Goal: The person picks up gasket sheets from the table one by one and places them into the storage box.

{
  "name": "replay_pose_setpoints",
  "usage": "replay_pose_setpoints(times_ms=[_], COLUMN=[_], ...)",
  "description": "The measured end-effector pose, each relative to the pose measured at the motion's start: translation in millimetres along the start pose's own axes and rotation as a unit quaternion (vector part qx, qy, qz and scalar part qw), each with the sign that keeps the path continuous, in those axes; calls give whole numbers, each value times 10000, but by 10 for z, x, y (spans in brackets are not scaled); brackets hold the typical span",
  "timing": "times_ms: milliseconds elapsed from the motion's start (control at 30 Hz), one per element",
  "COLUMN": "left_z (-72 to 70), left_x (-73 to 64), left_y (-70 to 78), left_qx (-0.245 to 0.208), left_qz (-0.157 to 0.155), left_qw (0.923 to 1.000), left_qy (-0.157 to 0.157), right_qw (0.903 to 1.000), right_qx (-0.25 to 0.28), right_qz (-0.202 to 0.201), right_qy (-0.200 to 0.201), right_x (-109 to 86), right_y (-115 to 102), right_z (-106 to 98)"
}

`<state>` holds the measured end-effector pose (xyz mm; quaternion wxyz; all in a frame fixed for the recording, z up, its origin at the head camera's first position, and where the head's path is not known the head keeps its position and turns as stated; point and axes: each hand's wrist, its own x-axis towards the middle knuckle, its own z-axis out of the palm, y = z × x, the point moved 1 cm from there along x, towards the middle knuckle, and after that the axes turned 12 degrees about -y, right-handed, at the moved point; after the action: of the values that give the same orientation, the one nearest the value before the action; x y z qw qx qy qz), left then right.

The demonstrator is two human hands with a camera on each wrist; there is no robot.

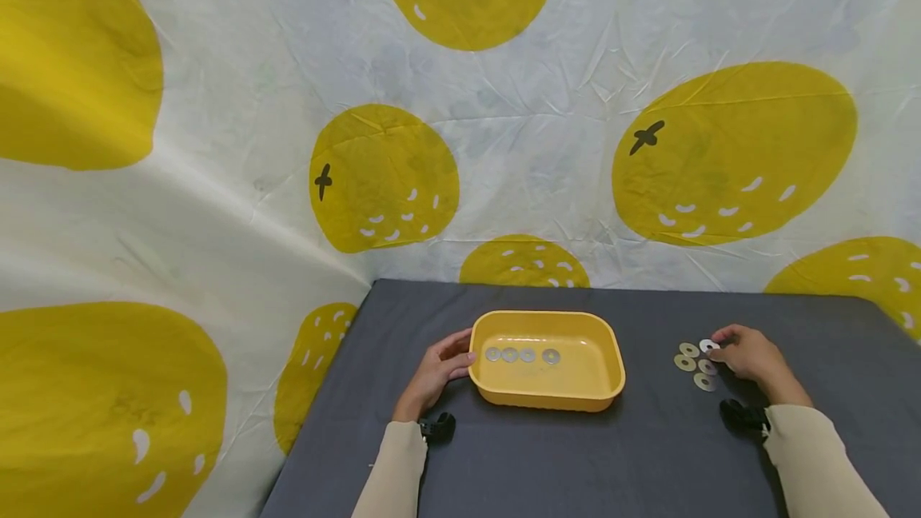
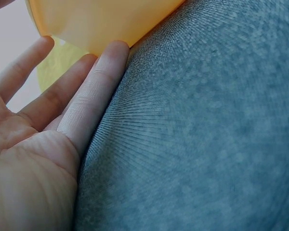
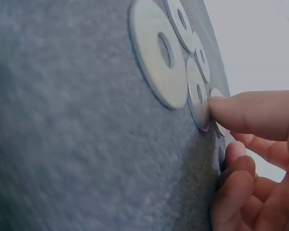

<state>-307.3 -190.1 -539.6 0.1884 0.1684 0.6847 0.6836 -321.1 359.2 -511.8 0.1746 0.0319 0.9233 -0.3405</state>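
Observation:
A yellow plastic tray (image 1: 547, 403) stands on the grey cloth. Several flat metal washers (image 1: 528, 356) lie in a row inside it. At the tray's left end my left hand (image 1: 439, 364) holds its side, thumb over the rim and fingers along the outer wall; the left wrist view shows the fingertips (image 2: 116, 50) against that wall. To the right, a loose group of washers (image 1: 685, 363) lies on the cloth. My right hand (image 1: 751, 354) pinches the farthest washer (image 3: 218, 111) between thumb and finger; the thumb partly hides it.
A dark grey cloth (image 1: 518, 462) covers the table, its back edge just behind the tray. White fabric printed with yellow fruit (image 1: 532, 166) hangs behind and on the left side. Each wrist wears a black camera strap (image 1: 437, 428).

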Motion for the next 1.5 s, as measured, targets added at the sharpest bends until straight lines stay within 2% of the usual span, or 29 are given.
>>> replay_pose_setpoints(times_ms=[133,500,600,733,800,1100,1500], left_z=[-6,17,10,-8,-6,5,18], left_x=[1,-24,-22,-19,-20,-18,-17], left_y=[-2,24,13,8,12,21,17], left_qx=[9,-27,1,18,22,36,78], left_qz=[40,-33,10,42,33,-16,-28], left_qw=[10000,10000,10000,9999,10000,10000,9999], left_qy=[1,25,41,97,88,61,66], right_qw=[9998,9980,9963,9882,9844,9814,9839], right_qx=[-53,291,655,1286,1437,1490,1305], right_qz=[13,-206,-313,-678,-843,-956,-1107], right_qy=[173,518,461,482,562,744,526], right_x=[-27,-114,-116,-124,-137,-204,-216], right_y=[-13,9,41,72,71,-108,-250], right_z=[21,80,90,128,159,221,207])
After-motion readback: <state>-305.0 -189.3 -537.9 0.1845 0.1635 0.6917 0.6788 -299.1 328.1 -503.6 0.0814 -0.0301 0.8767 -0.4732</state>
